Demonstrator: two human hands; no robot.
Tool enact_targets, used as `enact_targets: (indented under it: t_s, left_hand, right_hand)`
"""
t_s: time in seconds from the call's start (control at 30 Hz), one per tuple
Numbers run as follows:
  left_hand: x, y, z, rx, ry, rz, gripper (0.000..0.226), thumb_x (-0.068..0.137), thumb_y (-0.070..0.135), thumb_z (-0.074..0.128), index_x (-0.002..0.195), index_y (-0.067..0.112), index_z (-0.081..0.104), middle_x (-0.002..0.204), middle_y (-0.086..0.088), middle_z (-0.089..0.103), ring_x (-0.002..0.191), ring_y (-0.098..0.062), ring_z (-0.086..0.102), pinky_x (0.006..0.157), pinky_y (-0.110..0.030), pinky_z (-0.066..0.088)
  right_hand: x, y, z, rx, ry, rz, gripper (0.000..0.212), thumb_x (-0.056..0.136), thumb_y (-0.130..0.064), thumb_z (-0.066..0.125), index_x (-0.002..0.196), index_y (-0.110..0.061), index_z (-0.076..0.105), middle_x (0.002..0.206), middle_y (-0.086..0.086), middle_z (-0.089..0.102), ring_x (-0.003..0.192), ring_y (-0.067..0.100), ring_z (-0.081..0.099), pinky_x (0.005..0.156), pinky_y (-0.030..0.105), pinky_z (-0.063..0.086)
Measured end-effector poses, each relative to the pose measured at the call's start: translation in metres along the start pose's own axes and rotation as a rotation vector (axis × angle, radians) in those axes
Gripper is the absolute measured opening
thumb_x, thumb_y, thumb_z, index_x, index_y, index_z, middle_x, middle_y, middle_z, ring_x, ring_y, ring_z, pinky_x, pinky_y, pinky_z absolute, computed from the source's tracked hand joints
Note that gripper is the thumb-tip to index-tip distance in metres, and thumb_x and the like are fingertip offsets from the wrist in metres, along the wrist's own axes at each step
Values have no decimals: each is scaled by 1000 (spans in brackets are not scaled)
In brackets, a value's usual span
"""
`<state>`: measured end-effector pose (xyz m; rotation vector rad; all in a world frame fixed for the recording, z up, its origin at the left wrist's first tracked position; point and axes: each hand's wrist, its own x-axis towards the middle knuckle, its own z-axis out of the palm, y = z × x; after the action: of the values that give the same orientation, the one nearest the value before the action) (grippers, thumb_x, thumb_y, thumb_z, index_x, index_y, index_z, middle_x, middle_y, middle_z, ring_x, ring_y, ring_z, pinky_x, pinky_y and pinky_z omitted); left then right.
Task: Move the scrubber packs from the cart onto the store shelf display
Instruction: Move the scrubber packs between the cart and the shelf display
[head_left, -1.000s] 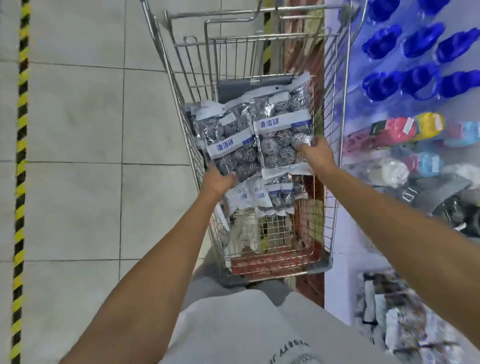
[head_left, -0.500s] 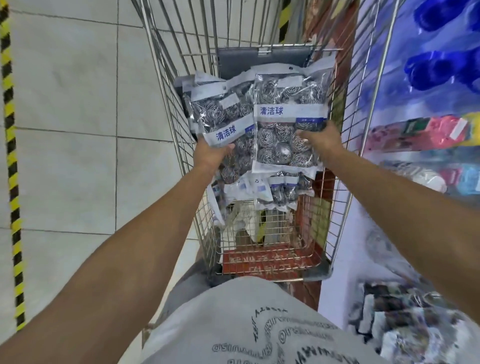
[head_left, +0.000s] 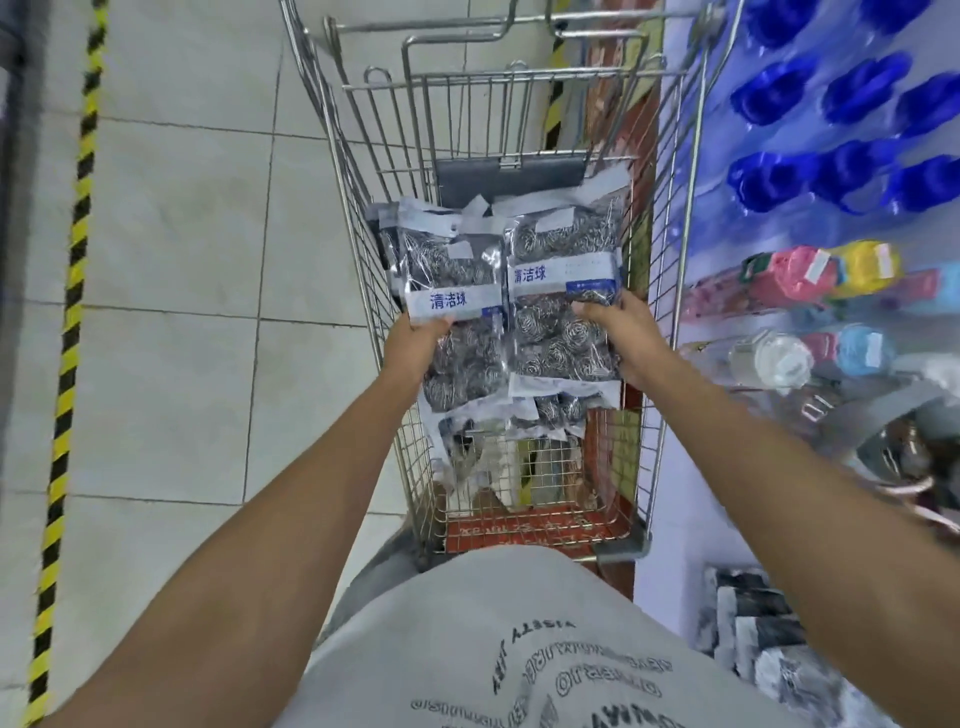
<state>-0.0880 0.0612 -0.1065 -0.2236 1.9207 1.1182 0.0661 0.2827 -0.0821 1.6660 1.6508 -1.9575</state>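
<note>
A wire shopping cart (head_left: 670, 291) stands in front of me with clear packs of steel-wool scrubbers inside. My left hand (head_left: 415, 340) grips the left scrubber pack (head_left: 452, 275) at its white and blue label. My right hand (head_left: 621, 332) grips the right scrubber pack (head_left: 558, 291) by its right edge. Both packs are held side by side above the basket. More scrubber packs (head_left: 545, 410) lie underneath them in the cart. On the shelf display at the lower right sit other scrubber packs (head_left: 769, 644), blurred.
The store shelf runs along the right, with blue hanging items (head_left: 852, 93) high up and pink and yellow packaged goods (head_left: 810, 270) lower. A grey bag (head_left: 883, 410) lies on the shelf. Tiled floor with a yellow-black stripe (head_left: 72, 291) is on the left.
Both hands keep hold of the two packs. The view tilted down then back up. The packs sit slightly lower and closer together in the basket than before.
</note>
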Motion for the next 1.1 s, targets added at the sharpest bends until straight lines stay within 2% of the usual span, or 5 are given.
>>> enact_targets:
  t_s: [0.17,0.27,0.53,0.8,1.1]
  left_hand:
    - [-53,-1,-30,-93,-33,50,38,98,33,67,131,18,60,121,1,69,111,-17,63,97,-38,49]
    - [-81,-8,-52,-206,-79,27,40,90,35,73,126,21,62,122,-6,73,116,-32,66,104,-60,48]
    - [-147,-22,-94,-241,-458,63,32,91,13,74,122,17,69,114,-12,76,102,-27,75,82,-47,62]
    - [-166,-51,-110,-33,-638,16,60,71,7,87,126,11,66,114,-14,75,113,-38,66,102,-57,51]
    - [-233,-78,-81,174,-831,2,53,82,-4,77,129,7,56,109,-19,76,86,-31,77,73,-53,62]
  right_hand:
    - [-73,-1,-9,198,-36,-2,38,90,-17,74,126,-13,61,92,-6,71,71,8,54,67,24,42]
    - [-122,1,-11,309,-62,-46,34,84,-15,77,114,-19,62,96,-1,74,82,15,67,65,27,54]
    - [-213,63,12,408,10,-116,117,37,-60,100,139,-24,57,132,5,70,118,23,62,102,48,48]
    - [-298,161,42,607,197,-85,92,58,-52,98,139,-34,58,137,-1,67,134,28,55,116,61,37]
    - [-418,235,72,854,500,-115,38,86,-9,78,120,-20,65,106,-1,79,95,14,74,72,33,58]
